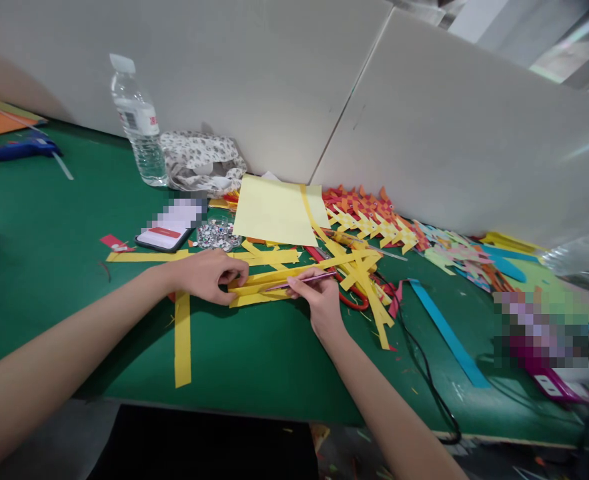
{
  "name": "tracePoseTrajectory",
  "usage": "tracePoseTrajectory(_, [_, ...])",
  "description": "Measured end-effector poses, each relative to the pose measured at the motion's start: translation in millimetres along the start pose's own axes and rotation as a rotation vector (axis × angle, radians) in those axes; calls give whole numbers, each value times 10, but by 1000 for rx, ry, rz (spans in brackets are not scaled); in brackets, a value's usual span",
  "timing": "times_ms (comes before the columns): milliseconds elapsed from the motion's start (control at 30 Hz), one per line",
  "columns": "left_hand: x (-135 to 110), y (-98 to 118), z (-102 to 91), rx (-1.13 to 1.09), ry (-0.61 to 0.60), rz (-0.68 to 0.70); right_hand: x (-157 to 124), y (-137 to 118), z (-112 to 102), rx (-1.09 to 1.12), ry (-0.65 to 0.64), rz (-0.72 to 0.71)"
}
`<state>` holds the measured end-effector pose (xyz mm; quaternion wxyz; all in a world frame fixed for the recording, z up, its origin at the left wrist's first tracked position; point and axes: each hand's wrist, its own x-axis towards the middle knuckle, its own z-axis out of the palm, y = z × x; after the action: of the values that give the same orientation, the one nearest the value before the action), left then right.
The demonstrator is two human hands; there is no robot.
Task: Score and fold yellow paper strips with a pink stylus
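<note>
My left hand (209,275) is curled shut, pinching the left end of a bundle of yellow paper strips (259,287) against the green table (74,220). My right hand (319,297) is closed on a thin pink rod, a pen or pencil (301,281), that lies along the strips with its tip pointing left. More yellow strips (359,267) are piled crosswise just to the right. One long yellow strip (183,340) lies by my left forearm.
A sheet of pale yellow paper (277,210), a dish of googly eyes (217,235), a phone (167,233), a water bottle (139,123) and a patterned cloth (201,160) stand behind. Woven paper fish (374,220), red-handled scissors (354,297), a blue strip (447,333) and a black cable (424,367) lie right. A blue glue gun (19,148) sits far left.
</note>
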<state>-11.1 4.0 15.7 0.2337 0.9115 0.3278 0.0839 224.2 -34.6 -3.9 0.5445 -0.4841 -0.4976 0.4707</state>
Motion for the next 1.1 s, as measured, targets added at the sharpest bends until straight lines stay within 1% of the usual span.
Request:
tracePoseTrajectory(133, [2, -5, -2, 1, -7, -6, -15, -38, 25, 21, -46, -35])
tracePoseTrajectory(233, [0, 1, -2, 5, -12, -12, -37, -57, 68, 5, -124, -46])
tracePoseTrajectory(333, [-1, 14, -7, 14, -4, -15, -48, -38, 100, -30, -197, -24])
tracePoseTrajectory(567, [5, 17, -7, 30, -2, -14, -33, 26, 92, -75, -256, 5])
tracePoseTrajectory(800, [5, 1, 8, 36, -2, -9, -23, 50, 83, -90, -238, 23])
tracePoseTrajectory(1100, [7, -4, 1, 29, -4, -4, -24, -14, 75, -59, -165, -18])
